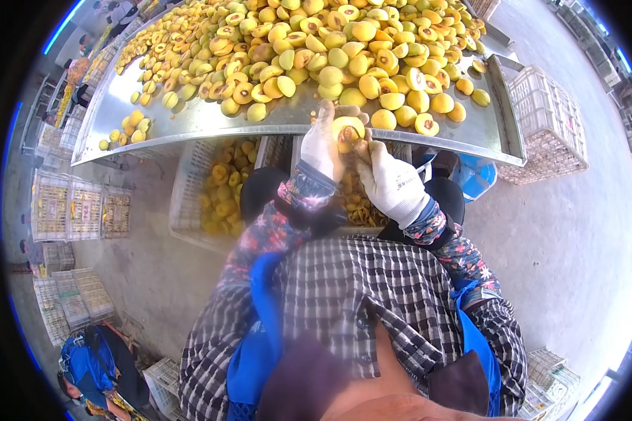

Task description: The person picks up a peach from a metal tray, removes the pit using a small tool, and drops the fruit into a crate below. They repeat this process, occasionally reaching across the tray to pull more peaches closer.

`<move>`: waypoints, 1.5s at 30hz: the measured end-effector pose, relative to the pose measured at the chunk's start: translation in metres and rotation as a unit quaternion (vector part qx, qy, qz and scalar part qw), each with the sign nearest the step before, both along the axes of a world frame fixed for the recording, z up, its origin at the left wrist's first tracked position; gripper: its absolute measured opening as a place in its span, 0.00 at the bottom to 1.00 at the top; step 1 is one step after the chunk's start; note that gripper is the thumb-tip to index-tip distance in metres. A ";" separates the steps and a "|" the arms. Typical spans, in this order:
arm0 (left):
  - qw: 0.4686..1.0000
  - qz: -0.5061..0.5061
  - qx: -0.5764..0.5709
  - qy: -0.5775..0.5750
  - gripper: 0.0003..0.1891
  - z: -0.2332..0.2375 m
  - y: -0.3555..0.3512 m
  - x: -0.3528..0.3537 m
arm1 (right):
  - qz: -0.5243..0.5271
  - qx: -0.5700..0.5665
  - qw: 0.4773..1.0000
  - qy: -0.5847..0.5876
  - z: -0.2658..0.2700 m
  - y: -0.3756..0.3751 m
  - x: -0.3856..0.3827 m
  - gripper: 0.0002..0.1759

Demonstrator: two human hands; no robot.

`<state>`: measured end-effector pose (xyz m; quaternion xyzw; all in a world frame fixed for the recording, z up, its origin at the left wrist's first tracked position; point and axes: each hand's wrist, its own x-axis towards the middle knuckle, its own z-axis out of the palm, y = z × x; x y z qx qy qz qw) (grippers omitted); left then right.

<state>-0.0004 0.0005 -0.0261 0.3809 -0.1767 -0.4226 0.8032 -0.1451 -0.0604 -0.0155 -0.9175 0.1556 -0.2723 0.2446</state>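
Above the table's near edge, my gloved left hand (319, 146) is closed round a halved yellow peach (347, 133), its cut face turned up toward me. My gloved right hand (395, 181) is closed beside it, the dark-stained fingertips right at the lower edge of the fruit. Whatever those right fingers pinch is too small or hidden to make out. Beyond both hands, a big heap of peaches (316, 52), many cut in half with brown pits or hollows showing, covers much of the metal table (211, 126).
Below the table edge, a white crate (189, 189) holds yellow peach halves, and darker scraps (361, 203) lie beside it. A blue-and-white container (474, 175) is near my right knee. Stacked crates (544, 119) stand to the right, more crates (77, 207) to the left. A person in blue (95, 361) is at lower left.
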 end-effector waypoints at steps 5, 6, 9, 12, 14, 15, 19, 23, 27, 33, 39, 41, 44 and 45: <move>0.999 -0.004 0.040 0.034 0.27 0.011 0.001 -0.005 | 0.023 0.050 0.998 0.012 -0.007 -0.001 -0.003 0.17; 0.999 -0.004 0.025 0.040 0.28 0.009 0.001 -0.005 | 0.033 0.107 0.994 0.016 -0.011 -0.002 -0.003 0.17; 0.999 0.016 0.032 0.023 0.26 0.012 0.002 -0.007 | 0.067 0.179 0.981 0.030 -0.010 -0.006 -0.004 0.16; 0.997 0.012 0.019 -0.069 0.26 0.007 0.002 -0.006 | 0.075 0.072 0.994 0.032 -0.009 -0.013 -0.008 0.17; 0.992 -0.004 0.003 -0.122 0.23 0.008 0.002 -0.002 | 0.081 0.065 0.994 0.033 -0.008 -0.013 -0.012 0.18; 0.989 -0.011 -0.006 -0.149 0.23 0.009 0.003 -0.001 | 0.085 0.061 0.994 0.034 -0.008 -0.014 -0.012 0.19; 0.997 -0.062 0.041 -0.031 0.23 0.017 0.004 -0.003 | 0.180 0.712 0.677 0.050 0.016 -0.008 -0.015 0.16; 0.992 -0.052 0.038 0.112 0.22 0.018 -0.002 -0.011 | 0.195 0.841 0.505 0.019 0.014 -0.008 -0.016 0.15; 0.983 -0.069 0.036 0.169 0.22 0.021 -0.002 -0.019 | 0.272 0.874 0.403 0.013 -0.003 -0.017 -0.023 0.19; 0.948 0.038 0.202 -0.245 0.13 -0.027 0.026 0.022 | 0.150 0.738 0.645 0.124 -0.015 -0.019 -0.056 0.18; 0.388 0.161 0.528 -0.738 0.21 0.000 0.095 0.097 | 0.122 0.156 0.963 0.182 -0.044 -0.022 -0.069 0.23; 0.555 0.122 0.493 -0.659 0.26 0.015 0.074 0.113 | 0.122 0.179 0.957 0.194 -0.044 -0.021 -0.065 0.25; 0.664 0.083 0.376 -0.641 0.33 0.006 0.002 0.120 | 0.150 0.181 0.954 0.183 -0.042 -0.018 -0.055 0.23; 0.666 0.082 0.339 -0.659 0.35 -0.008 -0.026 0.125 | 0.155 0.178 0.954 0.184 -0.043 -0.018 -0.052 0.23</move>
